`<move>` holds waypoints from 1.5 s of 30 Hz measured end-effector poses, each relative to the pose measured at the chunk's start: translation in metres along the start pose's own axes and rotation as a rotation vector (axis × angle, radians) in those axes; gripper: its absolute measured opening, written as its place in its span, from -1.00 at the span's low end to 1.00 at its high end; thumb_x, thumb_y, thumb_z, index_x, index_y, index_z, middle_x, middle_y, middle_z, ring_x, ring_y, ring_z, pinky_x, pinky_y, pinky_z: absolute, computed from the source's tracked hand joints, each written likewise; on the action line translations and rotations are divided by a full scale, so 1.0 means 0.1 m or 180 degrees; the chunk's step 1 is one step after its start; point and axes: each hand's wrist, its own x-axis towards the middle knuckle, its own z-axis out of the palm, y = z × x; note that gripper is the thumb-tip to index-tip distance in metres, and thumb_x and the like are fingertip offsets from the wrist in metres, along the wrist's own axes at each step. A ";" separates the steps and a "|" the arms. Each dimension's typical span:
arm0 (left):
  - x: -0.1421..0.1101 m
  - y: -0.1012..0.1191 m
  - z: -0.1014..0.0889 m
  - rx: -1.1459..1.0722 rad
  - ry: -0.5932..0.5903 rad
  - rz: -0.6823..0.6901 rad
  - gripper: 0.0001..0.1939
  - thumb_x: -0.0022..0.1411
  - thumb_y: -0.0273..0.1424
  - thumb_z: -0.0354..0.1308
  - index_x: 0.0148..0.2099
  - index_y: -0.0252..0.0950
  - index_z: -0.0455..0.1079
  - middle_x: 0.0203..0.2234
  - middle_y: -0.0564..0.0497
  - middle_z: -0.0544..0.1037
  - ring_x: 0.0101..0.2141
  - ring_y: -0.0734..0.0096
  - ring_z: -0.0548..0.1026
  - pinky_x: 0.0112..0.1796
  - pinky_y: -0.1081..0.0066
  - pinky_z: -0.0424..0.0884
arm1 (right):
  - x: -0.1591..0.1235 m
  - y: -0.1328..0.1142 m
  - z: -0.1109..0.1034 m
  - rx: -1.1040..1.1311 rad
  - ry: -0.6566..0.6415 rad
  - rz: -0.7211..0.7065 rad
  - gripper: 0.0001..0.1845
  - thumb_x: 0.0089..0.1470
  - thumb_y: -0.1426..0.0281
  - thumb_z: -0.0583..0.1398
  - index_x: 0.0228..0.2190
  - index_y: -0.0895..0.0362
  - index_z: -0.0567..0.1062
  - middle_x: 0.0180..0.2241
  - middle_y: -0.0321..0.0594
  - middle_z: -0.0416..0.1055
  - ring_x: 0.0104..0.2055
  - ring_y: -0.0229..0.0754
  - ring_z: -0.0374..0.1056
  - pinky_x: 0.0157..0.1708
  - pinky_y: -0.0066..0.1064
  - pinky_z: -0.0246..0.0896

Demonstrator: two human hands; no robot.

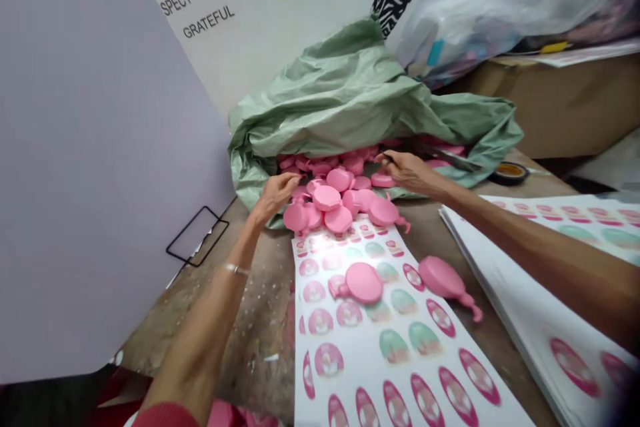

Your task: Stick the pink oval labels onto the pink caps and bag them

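Observation:
My left hand point(274, 197) reaches into the near edge of a heap of pink plastic pieces point(326, 199), its fingers at the pieces. Each piece is a rounded disc with a short stem. My right hand point(409, 172) is pinched at the heap's far right, close to a pair of metal scissors point(453, 159); whether it holds anything is hidden. The heap spills from a crumpled pale green plastic bag point(350, 103). One pink piece point(363, 283) lies on a printed sticker sheet point(360, 353), and another point(443, 278) rests at the sheet's right edge.
The sheet lies on a paint-spattered wooden table point(260, 327). A stack of printed sheets point(543, 280) sits at right, near a roll of tape point(510, 173). Behind stand a cardboard box point(565, 107) and a clear plastic bag point(480, 7). A white board point(100, 147) fills the left.

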 end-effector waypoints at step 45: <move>-2.79 0.08 0.72 -0.3878 -0.0300 -0.2020 -0.59 0.03 -0.42 0.35 -0.07 -0.38 0.35 -0.17 -0.27 0.59 -0.29 0.10 0.62 -0.38 0.38 0.53 | -2.50 -1.15 0.57 0.0788 -0.0491 0.0094 -0.72 0.28 0.20 -0.03 -0.34 0.04 0.38 -0.44 -0.24 0.39 -0.40 -0.19 0.33 -0.38 -0.35 0.26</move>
